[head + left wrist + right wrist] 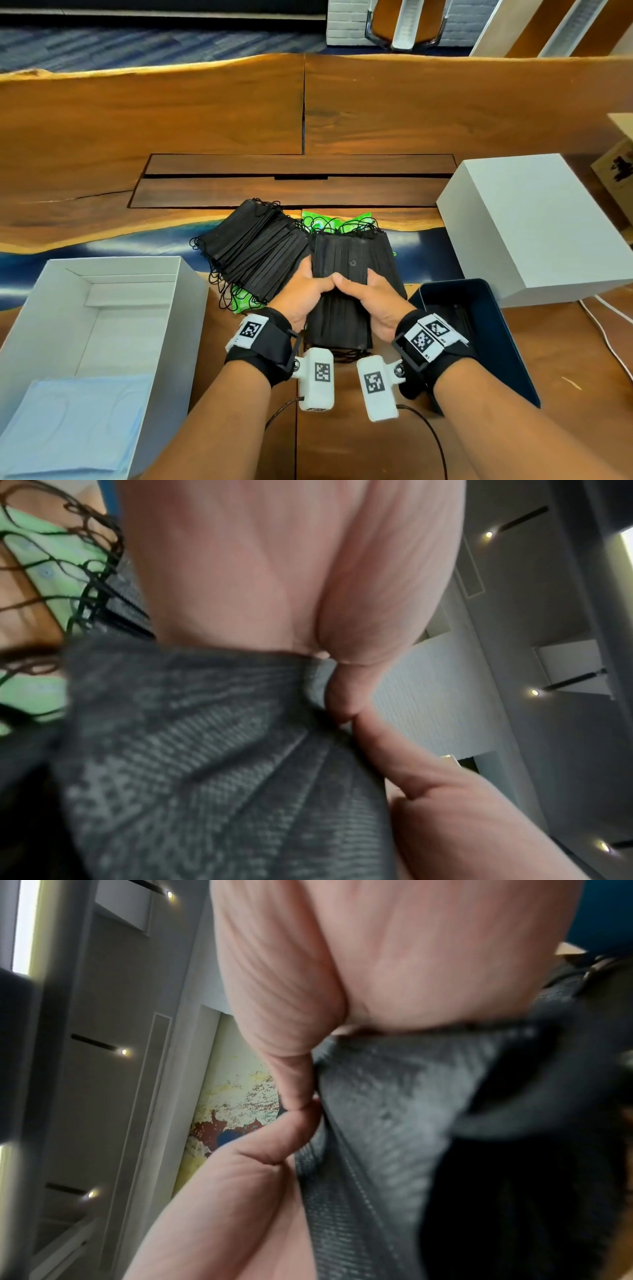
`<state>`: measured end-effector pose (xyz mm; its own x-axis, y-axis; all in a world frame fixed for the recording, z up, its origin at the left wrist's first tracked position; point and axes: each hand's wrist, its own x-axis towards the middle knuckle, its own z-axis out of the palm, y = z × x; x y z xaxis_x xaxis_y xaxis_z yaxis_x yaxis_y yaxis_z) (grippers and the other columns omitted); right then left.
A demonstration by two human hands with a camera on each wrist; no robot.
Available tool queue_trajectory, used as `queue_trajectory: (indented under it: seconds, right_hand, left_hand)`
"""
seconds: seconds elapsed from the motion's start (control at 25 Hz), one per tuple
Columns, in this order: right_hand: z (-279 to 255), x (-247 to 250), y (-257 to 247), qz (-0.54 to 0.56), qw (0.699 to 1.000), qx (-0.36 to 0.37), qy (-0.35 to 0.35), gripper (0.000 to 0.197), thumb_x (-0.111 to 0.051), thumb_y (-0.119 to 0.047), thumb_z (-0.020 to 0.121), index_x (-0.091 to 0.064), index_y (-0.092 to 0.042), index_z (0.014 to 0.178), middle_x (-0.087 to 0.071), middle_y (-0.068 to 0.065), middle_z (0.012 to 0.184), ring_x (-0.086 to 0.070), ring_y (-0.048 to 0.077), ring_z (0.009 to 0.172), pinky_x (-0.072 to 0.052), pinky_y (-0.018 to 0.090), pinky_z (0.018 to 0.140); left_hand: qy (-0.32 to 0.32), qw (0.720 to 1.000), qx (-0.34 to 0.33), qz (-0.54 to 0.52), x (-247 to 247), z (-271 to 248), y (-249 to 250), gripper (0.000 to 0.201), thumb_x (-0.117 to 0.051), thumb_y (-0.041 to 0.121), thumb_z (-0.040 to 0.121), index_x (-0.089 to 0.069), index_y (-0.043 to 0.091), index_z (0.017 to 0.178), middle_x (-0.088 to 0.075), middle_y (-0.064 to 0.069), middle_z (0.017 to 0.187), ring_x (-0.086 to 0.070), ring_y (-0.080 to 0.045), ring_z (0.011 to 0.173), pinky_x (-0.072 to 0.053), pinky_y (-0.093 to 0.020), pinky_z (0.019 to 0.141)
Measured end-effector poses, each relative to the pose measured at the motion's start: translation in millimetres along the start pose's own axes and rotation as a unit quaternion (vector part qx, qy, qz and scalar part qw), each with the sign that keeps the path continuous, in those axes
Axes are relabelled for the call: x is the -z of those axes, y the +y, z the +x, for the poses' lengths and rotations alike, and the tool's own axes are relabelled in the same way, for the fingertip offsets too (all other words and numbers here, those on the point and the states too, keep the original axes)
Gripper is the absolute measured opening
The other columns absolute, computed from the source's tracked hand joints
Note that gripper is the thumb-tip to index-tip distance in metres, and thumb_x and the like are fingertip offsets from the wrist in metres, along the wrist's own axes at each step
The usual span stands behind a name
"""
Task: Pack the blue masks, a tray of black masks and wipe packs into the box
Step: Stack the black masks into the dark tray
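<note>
Both hands grip one stack of black masks (pixel 349 260) in the middle of the table, my left hand (pixel 301 291) on its left side and my right hand (pixel 368 296) on its right, thumbs meeting on top. The wrist views show the grey pleated fabric (pixel 205 750) (pixel 394 1096) pressed under each palm. A second fanned pile of black masks (pixel 253 246) lies to the left, over green wipe packs (pixel 318 221). The open white box (pixel 191 274) at left holds blue masks (pixel 78 418). A dark blue tray (pixel 493 329) sits at right.
A white box lid (pixel 534 226) stands at the right, with a cardboard box (pixel 616 164) behind it. A white cable (pixel 606 329) runs along the table's right side. A recessed wooden panel (pixel 294 181) lies behind the masks.
</note>
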<state>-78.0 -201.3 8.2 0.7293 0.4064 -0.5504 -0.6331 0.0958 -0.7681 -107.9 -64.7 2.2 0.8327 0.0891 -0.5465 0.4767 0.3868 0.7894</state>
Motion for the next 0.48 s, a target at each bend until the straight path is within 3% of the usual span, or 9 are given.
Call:
queue_trajectory:
  seconds: [0.12, 0.28, 0.48]
  right_hand:
    - [6, 2, -2, -0.006, 1.000, 0.004, 0.026, 0.031, -0.061, -0.006, 0.092, -0.058, -0.007, 0.123, -0.069, 0.018, 0.114, -0.066, 0.032, 0.106, -0.056, 0.046, 0.089]
    - [8, 11, -5, -0.053, 0.997, 0.022, 0.055, 0.030, -0.066, 0.000, 0.088, -0.063, -0.001, 0.117, -0.073, 0.015, 0.105, -0.071, 0.025, 0.092, -0.059, 0.038, 0.075]
    - [5, 18, -4, -0.089, 0.993, 0.031, 0.064, 0.022, -0.064, -0.002, 0.090, -0.066, -0.009, 0.111, -0.073, 0.013, 0.108, -0.069, 0.027, 0.099, -0.058, 0.041, 0.085]
  left_hand:
    - [0.034, 0.999, 0.012, 0.001, 0, 5, -3, 0.028, -0.052, 0.007, 0.099, -0.054, 0.007, 0.127, -0.065, -0.019, 0.122, -0.064, -0.032, 0.109, -0.055, -0.044, 0.089]
    - [0.020, 0.999, 0.022, 0.016, 10, 10, -3, 0.023, -0.049, 0.006, 0.100, -0.057, 0.007, 0.121, -0.066, -0.017, 0.122, -0.063, -0.033, 0.112, -0.051, -0.051, 0.097]
    - [0.005, 0.999, 0.018, 0.033, 0, 11, -4, 0.026, -0.054, 0.012, 0.099, -0.055, 0.005, 0.124, -0.068, -0.017, 0.118, -0.066, -0.031, 0.107, -0.056, -0.046, 0.089]
